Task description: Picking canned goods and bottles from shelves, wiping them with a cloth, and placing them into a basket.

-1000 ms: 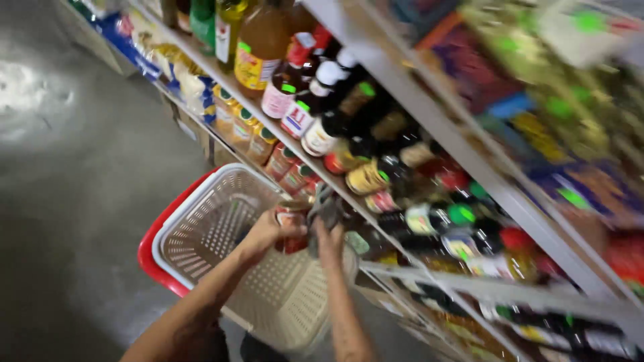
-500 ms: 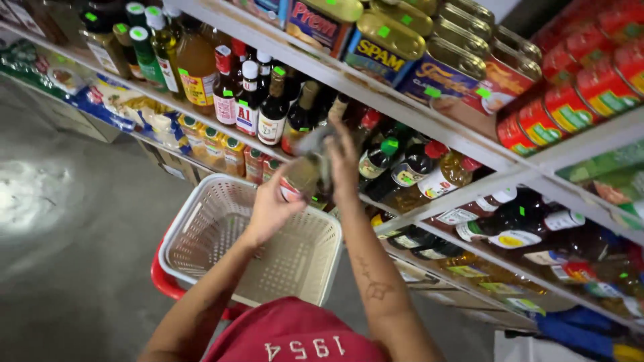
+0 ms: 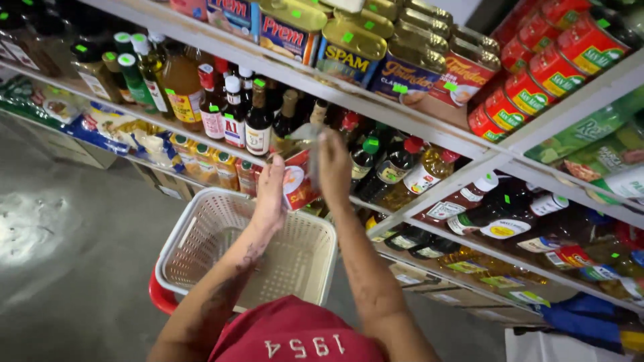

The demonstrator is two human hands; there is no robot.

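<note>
L hand (image 3: pixel 270 194) grip clamped on 1 red can (image 3: pixel 298 179), R hand (image 3: pixel 333 164) grip clamped on 1 cloth (image 3: pixel 310 144), 1 basket (image 3: pixel 201 224)

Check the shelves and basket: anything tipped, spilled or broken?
Nothing stands out. Bottles stand upright on the shelf, the basket looks intact, and the left hand holds a red can upright.

Bare forearms, red cap

Both arms are uncovered to the elbow, with dark tattoo markings along the left forearm (image 3: pixel 231 281) and fainter ones on the right forearm (image 3: pixel 369 281); a dark red cap (image 3: pixel 295 335) bears white embroidered digits.
</note>
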